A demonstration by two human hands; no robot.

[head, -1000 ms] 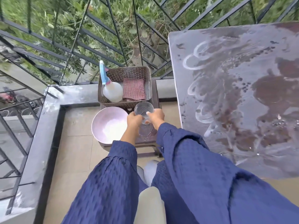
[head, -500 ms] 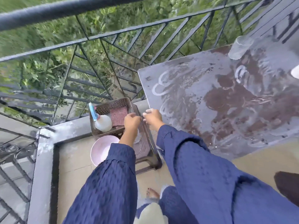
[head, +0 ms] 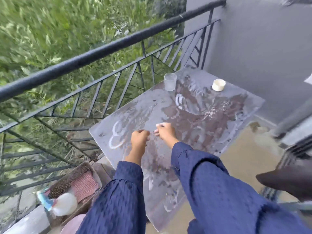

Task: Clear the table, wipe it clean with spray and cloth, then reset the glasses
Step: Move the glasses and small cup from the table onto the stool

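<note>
Sitting lower left: basket [head: 67, 181] with spray bottle [head: 65, 206] and cloth [head: 84, 184]. Mid-frame, left hand [head: 139, 138] and right hand [head: 166, 132] hover close together over the wet table [head: 211, 119], fingers curled, too blurry to tell what they're pinching, if anything. Glass [head: 170, 81] stands at the table's far edge, upper centre.

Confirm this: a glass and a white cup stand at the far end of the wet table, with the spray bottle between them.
Wrong on the bottle. The glass and white cup stand at the far end of the wet table, but the spray bottle lies in the basket beside the table, lower left in the head view.
</note>
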